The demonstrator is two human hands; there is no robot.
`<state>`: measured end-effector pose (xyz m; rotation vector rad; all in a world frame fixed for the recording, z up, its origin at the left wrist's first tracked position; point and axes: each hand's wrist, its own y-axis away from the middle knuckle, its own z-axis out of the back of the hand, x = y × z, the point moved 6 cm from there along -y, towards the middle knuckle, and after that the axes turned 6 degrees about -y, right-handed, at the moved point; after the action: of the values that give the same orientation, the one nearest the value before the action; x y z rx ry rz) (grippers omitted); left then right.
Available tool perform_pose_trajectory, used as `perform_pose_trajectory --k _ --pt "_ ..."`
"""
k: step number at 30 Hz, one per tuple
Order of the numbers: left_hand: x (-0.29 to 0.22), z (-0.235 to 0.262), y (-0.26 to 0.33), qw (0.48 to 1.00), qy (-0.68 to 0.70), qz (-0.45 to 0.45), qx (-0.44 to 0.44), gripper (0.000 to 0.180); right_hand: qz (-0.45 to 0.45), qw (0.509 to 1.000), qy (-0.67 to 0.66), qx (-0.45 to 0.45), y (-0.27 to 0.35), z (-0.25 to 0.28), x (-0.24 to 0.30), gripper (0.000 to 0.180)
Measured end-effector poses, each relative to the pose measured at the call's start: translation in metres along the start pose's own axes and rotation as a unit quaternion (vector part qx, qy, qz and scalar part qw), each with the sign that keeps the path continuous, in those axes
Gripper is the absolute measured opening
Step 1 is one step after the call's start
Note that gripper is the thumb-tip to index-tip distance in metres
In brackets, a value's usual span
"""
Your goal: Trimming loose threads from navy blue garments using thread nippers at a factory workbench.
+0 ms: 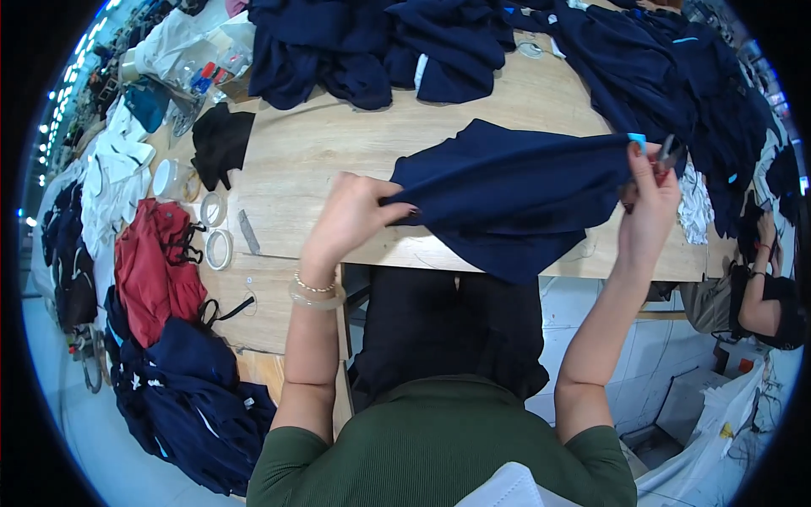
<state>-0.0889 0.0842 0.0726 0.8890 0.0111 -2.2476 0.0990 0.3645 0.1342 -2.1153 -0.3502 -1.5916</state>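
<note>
right hand [649, 203]: fingertips buried in the navy fabric garment [515, 190], small metal tool beside the light-blue tag too blurred to identify | left hand [351, 215]: fingertips tucked under the garment's fold | pale wooden table [321, 144]: far edge covered by heaped dark-blue clothes [380, 42] | co-worker's arm [764, 296]: cut off at the picture's right rim

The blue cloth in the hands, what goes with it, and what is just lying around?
In use: navy garment, left hand, right hand, small snips.

Lying about: tape rolls, red garment, black cloth, navy pile, wooden table.
</note>
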Motion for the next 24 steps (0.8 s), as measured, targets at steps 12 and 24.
perform_pose_trajectory --k 12,24 --pt "-0.033 -0.032 0.015 0.917 -0.202 -0.133 -0.317 0.036 -0.006 0.981 0.109 0.159 -0.004 0.062 -0.034 0.018" --pt "0.006 -0.122 0.015 0.694 0.708 0.057 -0.118 0.044 0.153 0.915 0.281 0.245 0.07 -0.053 -0.03 0.021"
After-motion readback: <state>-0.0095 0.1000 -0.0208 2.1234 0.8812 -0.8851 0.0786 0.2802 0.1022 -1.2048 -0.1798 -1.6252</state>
